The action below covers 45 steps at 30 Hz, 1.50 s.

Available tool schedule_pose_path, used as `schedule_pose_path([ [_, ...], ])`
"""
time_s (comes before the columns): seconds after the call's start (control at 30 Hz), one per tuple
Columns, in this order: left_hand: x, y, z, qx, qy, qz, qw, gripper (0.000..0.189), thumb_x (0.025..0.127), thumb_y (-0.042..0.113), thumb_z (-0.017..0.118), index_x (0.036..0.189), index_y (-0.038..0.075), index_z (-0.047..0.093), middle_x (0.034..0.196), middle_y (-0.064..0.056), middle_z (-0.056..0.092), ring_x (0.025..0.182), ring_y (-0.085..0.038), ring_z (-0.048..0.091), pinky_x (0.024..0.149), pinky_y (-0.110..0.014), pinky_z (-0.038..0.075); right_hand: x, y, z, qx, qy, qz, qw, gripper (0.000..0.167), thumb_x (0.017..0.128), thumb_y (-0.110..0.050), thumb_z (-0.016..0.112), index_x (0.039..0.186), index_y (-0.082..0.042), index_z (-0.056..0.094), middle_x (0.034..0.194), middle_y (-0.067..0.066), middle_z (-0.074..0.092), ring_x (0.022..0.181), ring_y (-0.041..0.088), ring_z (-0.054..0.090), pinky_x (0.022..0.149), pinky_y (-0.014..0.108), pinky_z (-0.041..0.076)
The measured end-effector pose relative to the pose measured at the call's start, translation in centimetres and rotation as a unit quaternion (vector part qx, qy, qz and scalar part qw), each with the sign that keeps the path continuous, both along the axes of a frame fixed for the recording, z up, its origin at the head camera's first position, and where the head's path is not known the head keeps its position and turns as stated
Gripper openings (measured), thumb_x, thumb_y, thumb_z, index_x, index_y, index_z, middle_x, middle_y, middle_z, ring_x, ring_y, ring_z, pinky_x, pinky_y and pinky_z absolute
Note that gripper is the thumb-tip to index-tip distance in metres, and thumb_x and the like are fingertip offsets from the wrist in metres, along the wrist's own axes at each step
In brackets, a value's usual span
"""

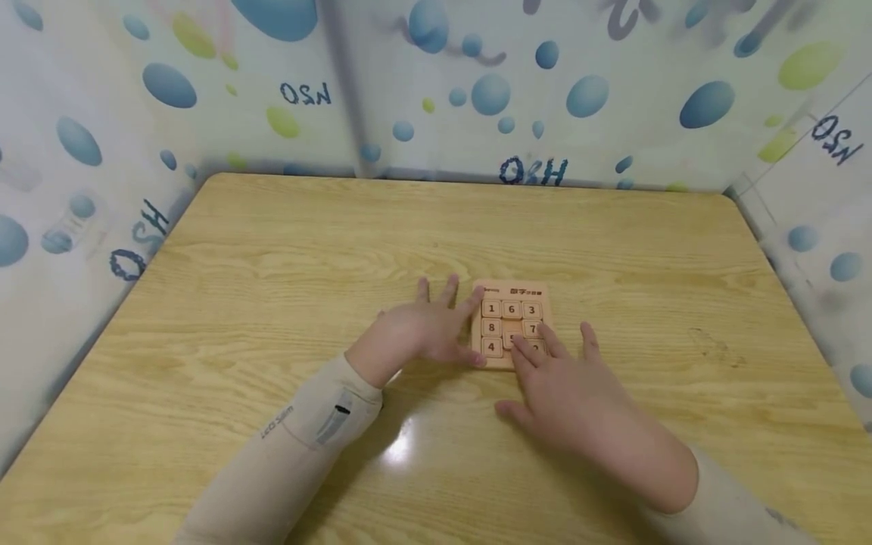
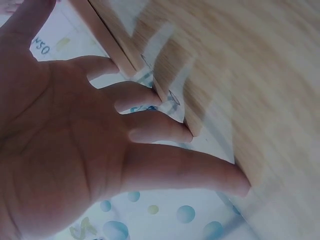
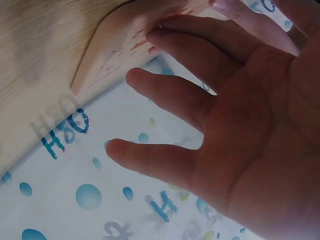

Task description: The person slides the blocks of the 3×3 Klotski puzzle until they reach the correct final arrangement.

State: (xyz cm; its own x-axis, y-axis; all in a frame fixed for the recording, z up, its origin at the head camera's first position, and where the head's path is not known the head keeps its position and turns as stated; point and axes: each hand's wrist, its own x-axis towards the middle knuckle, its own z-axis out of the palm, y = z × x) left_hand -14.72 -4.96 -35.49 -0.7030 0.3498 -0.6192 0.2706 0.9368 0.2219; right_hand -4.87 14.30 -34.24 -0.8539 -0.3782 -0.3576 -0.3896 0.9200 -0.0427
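Observation:
A wooden number sliding puzzle (image 1: 504,294) lies flat on the table, with numbered square tiles in its frame. My left hand (image 1: 432,325) is spread beside it, thumb and index fingertip at the left border. Over the lower right part reaches my right hand (image 1: 572,386), its extended fingertips touching the tile marked 5 (image 1: 510,337). That tile sits just below a bare slot in the centre. Tile 7 (image 1: 532,328) and the tile under it are partly covered by the fingers. In the right wrist view, the puzzle board (image 3: 112,47) shows at a slant behind the fingers (image 3: 170,90).
The wood-grain table (image 1: 306,250) extends around the puzzle on all sides. A pale wall covering with blue and green dots (image 1: 490,94) rises behind the table and along both sides.

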Motion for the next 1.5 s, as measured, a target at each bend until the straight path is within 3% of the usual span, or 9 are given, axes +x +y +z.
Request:
schedule_pose_path([
  [0.27,0.1,0.0,0.0,0.000,-0.006,-0.002,1.0000,0.111,0.093,0.073,0.067,0.169,0.043,-0.008,0.178,-0.003,-0.020,0.162,-0.051,-0.016,0.106,-0.095,0.023,-1.1,0.0,-0.2,-0.010,-0.007,-0.016,0.9998,0.078,0.104,-0.063,0.054,0.161,-0.011,0.047,0.173,0.005,0.039,0.163,0.044,0.028,0.125,0.084,0.010],
  [0.9,0.2,-0.1,0.3,0.004,-0.001,0.000,1.0000,0.112,0.091,0.073,0.067,0.169,0.045,-0.009,0.178,-0.001,-0.021,0.162,-0.051,-0.016,0.107,-0.095,0.021,-0.9,3.1,0.0,0.012,-0.001,-0.039,0.9992,0.086,0.104,-0.071,0.048,0.162,-0.008,0.046,0.172,0.011,0.040,0.160,0.049,0.030,0.123,0.085,0.013],
  [1.3,0.3,-0.1,0.4,0.004,0.002,0.003,1.0000,0.113,0.091,0.073,0.067,0.169,0.045,-0.009,0.178,-0.001,-0.021,0.162,-0.050,-0.017,0.107,-0.095,0.021,0.3,2.9,-0.4,0.021,-0.007,-0.014,0.9997,0.090,0.101,-0.078,0.044,0.160,-0.010,0.049,0.170,0.009,0.044,0.159,0.047,0.035,0.121,0.085,0.017],
  [1.5,0.2,-0.1,0.2,0.010,-0.002,0.007,0.9999,0.112,0.091,0.073,0.068,0.169,0.045,-0.008,0.178,0.000,-0.021,0.162,-0.050,-0.018,0.106,-0.096,0.019,0.8,2.4,-0.7,0.023,0.006,-0.010,0.9997,0.090,0.100,-0.076,0.048,0.159,-0.008,0.050,0.169,0.010,0.045,0.159,0.044,0.036,0.124,0.083,0.015],
])
